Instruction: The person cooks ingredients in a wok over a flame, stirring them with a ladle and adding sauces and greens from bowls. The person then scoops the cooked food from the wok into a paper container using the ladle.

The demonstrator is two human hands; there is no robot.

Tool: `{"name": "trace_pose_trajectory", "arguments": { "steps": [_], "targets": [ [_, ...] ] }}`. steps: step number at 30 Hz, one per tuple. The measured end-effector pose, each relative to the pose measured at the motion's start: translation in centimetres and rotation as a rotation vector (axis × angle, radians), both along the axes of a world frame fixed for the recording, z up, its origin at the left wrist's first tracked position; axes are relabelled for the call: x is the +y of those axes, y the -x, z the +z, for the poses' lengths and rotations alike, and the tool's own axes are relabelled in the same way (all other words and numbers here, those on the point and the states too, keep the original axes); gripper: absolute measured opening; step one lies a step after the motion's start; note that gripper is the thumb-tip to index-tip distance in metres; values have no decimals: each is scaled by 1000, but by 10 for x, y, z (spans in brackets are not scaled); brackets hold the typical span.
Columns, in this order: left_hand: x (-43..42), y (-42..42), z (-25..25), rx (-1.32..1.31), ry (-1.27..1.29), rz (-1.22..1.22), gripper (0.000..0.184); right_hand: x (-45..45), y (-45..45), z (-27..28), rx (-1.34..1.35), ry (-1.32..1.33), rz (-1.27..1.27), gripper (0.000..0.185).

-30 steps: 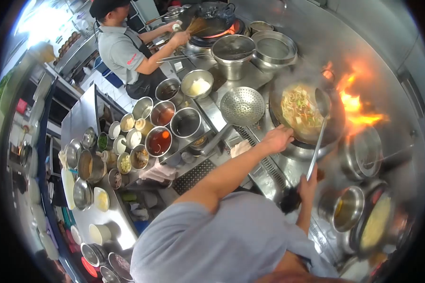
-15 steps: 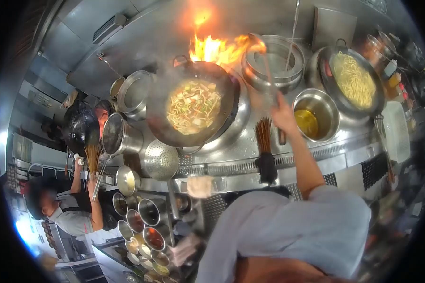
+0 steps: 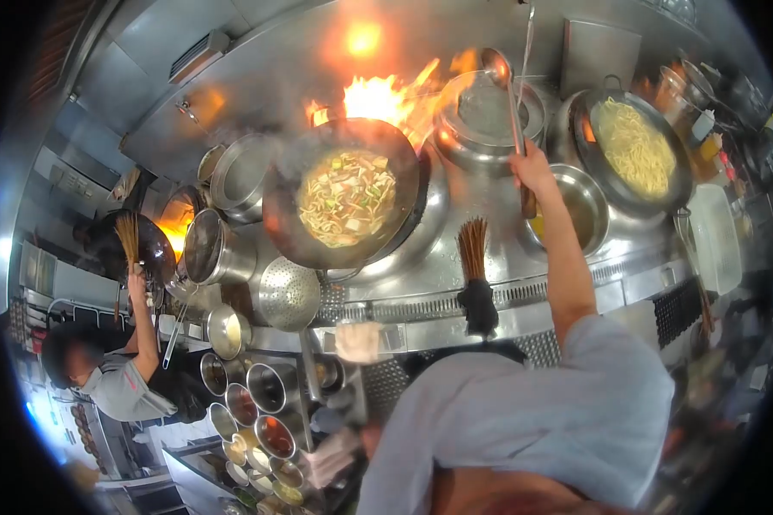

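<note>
My right hand [image 3: 533,169] is closed around the handle of a ladle [image 3: 521,116]. The ladle's bowl is raised over the rim of a wide steel pot [image 3: 537,124] at the back. Below that hand sits a steel pot of yellow liquid [image 3: 588,219], partly covered by my forearm. To the left, a large dark wok [image 3: 283,227] holds noodles with pale chunks and green pieces [image 3: 348,197]. Tall flames [image 3: 378,99] rise behind it. My left arm hangs low; only a small patch of skin, perhaps my left hand [image 3: 371,439], shows beside the sleeve, its fingers hidden.
A bamboo brush [image 3: 472,245] lies on the stove front, and a perforated skimmer [image 3: 289,293] rests left of it. Plain noodles fill another wok [image 3: 683,184] at right. At far left a co-worker holds a bamboo brush [image 3: 129,240] over a wok beside flames. Several sauce pots [image 3: 269,386] stand below.
My right hand has moved up and right with the ladle, its bowl now clear of the flame. The co-worker's brush has moved left over their wok, and fire now shows beside it.
</note>
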State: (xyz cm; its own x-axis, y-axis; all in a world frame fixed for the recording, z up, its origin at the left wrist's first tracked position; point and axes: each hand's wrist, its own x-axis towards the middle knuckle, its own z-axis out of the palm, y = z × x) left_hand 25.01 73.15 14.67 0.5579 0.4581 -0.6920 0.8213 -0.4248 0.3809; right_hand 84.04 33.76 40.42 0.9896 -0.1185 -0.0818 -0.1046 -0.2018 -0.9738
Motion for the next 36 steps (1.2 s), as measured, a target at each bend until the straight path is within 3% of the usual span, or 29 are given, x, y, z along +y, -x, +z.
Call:
{"name": "trace_pose_trajectory", "arguments": {
  "steps": [1, 3, 7, 9, 11, 14, 16, 17, 18, 21, 23, 25, 27, 29, 33, 34, 36],
  "targets": [
    [2, 0, -2, -1, 3, 0, 31, -4, -3, 1, -3, 1, -2, 25],
    [3, 1, -5, 5, 8, 8, 31, -16, -8, -3, 181, -417, -4, 13],
    [-1, 3, -8, 21, 23, 37, 32, -27, -15, -28, 272, -290, 43, 17],
    [-4, 8, -11, 30, 31, 59, 32, -31, -13, -24, 429, -655, 128, 13],
    [-7, 11, -11, 41, 39, 70, 32, -19, 2, -9, 387, -629, 96, 12],
    [-14, 26, -13, 45, 50, 85, 32, -10, 12, 1, 300, -591, 86, 27],
    [-26, 43, -11, 30, 41, 50, 32, -19, 19, -5, 256, -593, 194, 16],
    [-30, 52, -12, 10, 20, -31, 32, -9, 28, 4, 267, -544, 57, 23],
    [-35, 57, -16, -27, -27, -171, 32, -17, 22, -10, 206, -660, 192, 25],
    [-42, 54, -29, -82, -242, -635, 32, -22, 17, -28, 208, -733, 167, 22],
    [-24, 15, -10, 47, -129, -686, 31, -15, 23, -24, 199, -720, 159, 19],
    [5, -2, -11, -421, -119, -651, 29, -1, 35, -13, 196, -709, 192, 17],
    [7, -57, 80, -336, 275, 171, 25, 20, 58, 7, 168, -748, 209, 16],
    [30, -92, 124, -440, 261, 329, 25, 35, 73, 15, 166, -777, 279, 13],
    [110, -127, 160, -780, -287, 233, 28, 84, 125, 35, 261, -959, 475, 10],
    [137, -135, 163, -667, -357, 263, 25, 98, 138, 31, 267, -948, 462, 10],
    [198, -142, 148, -719, -550, 208, 30, 127, 162, 18, 336, -1179, 442, 18]
  ]
}}
